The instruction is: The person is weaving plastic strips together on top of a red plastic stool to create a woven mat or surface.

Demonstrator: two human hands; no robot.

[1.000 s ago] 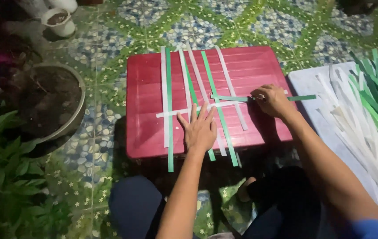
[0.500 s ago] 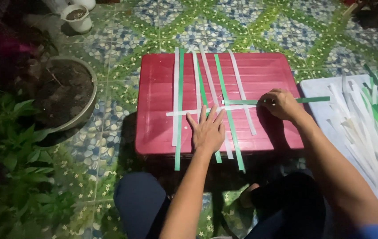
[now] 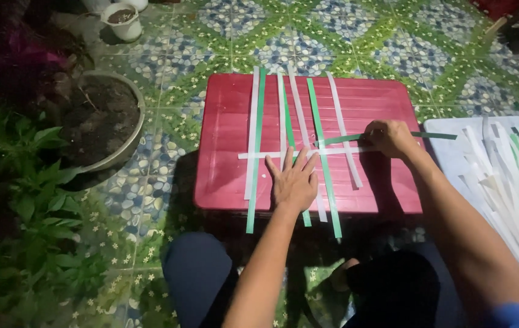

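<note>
I kept my left hand (image 3: 295, 182) flat, fingers spread, pinning the upright strips (image 3: 284, 127) on the red lid (image 3: 229, 115), while my right hand (image 3: 391, 137) pinched the green crosswise strip (image 3: 347, 138) for threading.

Light falls from above and ahead, bright on the red surface (image 3: 381, 103) and tiled floor (image 3: 308, 42) (no glare). Corners sink into dimness; the plants (image 3: 22, 206) at left are murky. Soft shadows trail beneath both forearms. Focus stays fairly sharp centrally.
</note>
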